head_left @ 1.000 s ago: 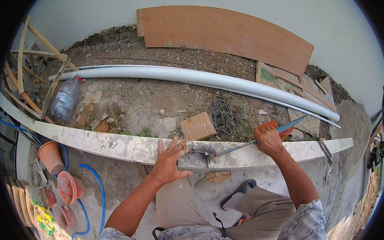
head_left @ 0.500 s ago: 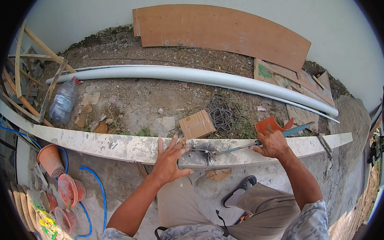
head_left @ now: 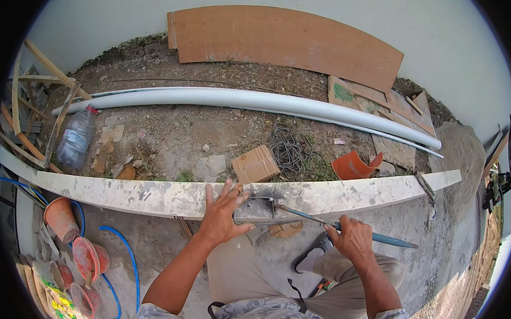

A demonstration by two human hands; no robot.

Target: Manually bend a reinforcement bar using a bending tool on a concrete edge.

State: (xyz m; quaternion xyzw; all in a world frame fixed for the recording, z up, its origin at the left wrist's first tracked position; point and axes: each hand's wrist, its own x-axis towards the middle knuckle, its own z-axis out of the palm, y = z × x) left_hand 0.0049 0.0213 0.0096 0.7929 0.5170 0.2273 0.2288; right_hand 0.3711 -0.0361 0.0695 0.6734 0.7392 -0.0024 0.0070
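Bent rod frame [head_left: 273, 210] sits on the white ledge [head_left: 127, 192], just off the left hand [head_left: 222, 216] at its 3 o'clock. Left hand: fingers spread apart, palm down on the ledge. Right hand [head_left: 355, 239], between 3 and 4 o'clock from the left, is clamped round the blue bar tool [head_left: 390, 241], whose thin end meets the frame's upper right corner. My read on handling: frame is thin metal, light, stiff but bendable with leverage, not fragile; it could skid or twist if unpinned. Best hold is flat pressure on the 9 o'clock side, clear of the tool end. Bar looks like rigid steel with some heft, smooth enough to slip in a sweaty palm; take it well out toward the butt at 4 o'clock for leverage. Hard to see: left fingers mask the frame's near side, right fist covers mid-bar, and the tool-to-rod contact is small and dark, so it's probably hooked on, can't confirm. Buckets [head_left: 85, 259] at 8 o'clock crowd the dark lens rim.
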